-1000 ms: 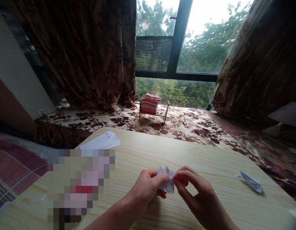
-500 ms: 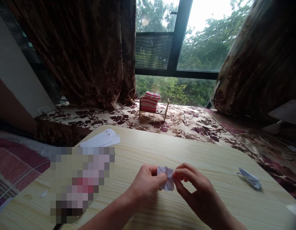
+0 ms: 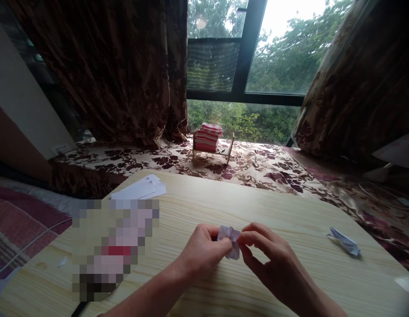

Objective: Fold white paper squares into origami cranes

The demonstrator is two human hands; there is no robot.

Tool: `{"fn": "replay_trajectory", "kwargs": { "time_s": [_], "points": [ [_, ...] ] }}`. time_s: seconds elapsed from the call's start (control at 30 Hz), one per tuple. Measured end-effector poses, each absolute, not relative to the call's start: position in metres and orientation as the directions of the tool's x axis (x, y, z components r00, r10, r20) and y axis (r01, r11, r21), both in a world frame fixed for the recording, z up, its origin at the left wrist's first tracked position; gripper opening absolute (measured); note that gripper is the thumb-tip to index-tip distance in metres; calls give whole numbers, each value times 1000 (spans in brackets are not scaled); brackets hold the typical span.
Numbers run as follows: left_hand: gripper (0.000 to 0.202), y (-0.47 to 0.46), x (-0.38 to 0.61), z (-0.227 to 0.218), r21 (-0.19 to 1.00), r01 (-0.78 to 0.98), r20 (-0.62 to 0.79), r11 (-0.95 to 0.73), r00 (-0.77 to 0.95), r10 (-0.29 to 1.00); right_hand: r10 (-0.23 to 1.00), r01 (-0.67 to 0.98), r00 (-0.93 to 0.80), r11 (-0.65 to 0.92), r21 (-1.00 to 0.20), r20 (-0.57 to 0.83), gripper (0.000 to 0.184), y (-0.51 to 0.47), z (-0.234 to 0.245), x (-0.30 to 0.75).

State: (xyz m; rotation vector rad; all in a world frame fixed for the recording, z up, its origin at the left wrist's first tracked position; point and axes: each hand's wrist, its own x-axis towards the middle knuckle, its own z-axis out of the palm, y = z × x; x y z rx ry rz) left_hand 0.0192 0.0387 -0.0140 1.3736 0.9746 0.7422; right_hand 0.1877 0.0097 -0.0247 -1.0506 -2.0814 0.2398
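Note:
A small folded piece of pale paper (image 3: 229, 240) is held just above the light wooden table (image 3: 264, 207), near its front middle. My left hand (image 3: 204, 251) pinches the paper's left side between thumb and fingers. My right hand (image 3: 267, 259) pinches its right side, fingers curled in. Both forearms come in from the bottom edge.
A finished folded paper figure (image 3: 343, 241) lies on the table at the right. A few white paper sheets (image 3: 141, 189) lie at the back left. A blurred-out patch covers the table's left part. Beyond the table, a small wooden rack with striped cloth (image 3: 209, 140) stands on a patterned cover by the window.
Both hands have kept their pinch on the folded paper and worked it a little; the piece looks slightly more gathered. The view has tipped slightly.

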Motion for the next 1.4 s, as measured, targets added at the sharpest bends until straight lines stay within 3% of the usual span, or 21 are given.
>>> {"fn": "replay_trajectory", "kwargs": {
  "time_s": [0.37,0.57,0.7,0.8,0.9,1.0,1.17,1.4],
  "points": [
    [11,39,21,-10,974,2,-207,228,426,881,672,649,-481,705,-287,563,16,8,-16,190],
    [18,38,20,-8,961,-34,-234,275,432,871,667,644,-513,715,-270,541,19,6,-8,190],
    [29,38,21,-8,959,-72,-223,275,406,886,677,605,-487,717,-347,552,18,7,-14,191],
    [30,38,22,-10,962,-111,-192,250,375,907,755,589,-334,635,-500,564,17,9,-21,191],
    [26,39,23,-12,973,-125,-141,192,335,932,875,560,-160,461,-688,457,17,10,-23,188],
    [24,37,23,-13,992,-78,-69,101,340,938,942,509,-124,331,-795,313,28,9,-21,184],
    [24,31,23,-9,999,33,10,-23,346,938,953,426,-115,301,-853,279,25,8,-23,178],
    [22,31,23,-10,997,68,2,-27,351,936,966,410,-109,257,-875,232,26,7,-25,179]
  ]
}}
